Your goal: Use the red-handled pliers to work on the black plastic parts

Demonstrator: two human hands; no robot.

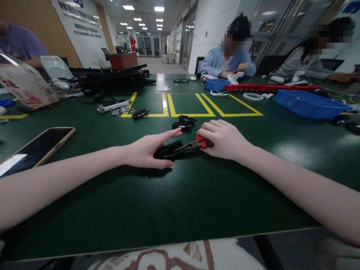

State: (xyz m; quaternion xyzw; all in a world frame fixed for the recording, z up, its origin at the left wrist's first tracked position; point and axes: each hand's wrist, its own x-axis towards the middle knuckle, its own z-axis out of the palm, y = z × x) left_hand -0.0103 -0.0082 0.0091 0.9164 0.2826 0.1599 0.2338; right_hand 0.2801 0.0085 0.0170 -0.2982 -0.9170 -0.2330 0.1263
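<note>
My right hand [221,139] is closed around the red handles of a pair of long-nose pliers [194,144]. The pliers' jaws point left and reach a black plastic part [168,150] on the green table. My left hand [147,150] is curved around that part from the left, thumb on the near side and fingers stretched along the far side. The palm hides the part's left end. Just beyond my hands lie two similar black parts [184,123]. Whether the jaws grip anything is too small to tell.
A phone [36,148] lies at the left. Behind my hands are another black part [140,114], white and metal pieces [114,106] and yellow tape outlines [191,114]. Blue trays [311,104], a white tape roll [252,96] and a red strip [270,87] stand farther right. Other people sit around the table.
</note>
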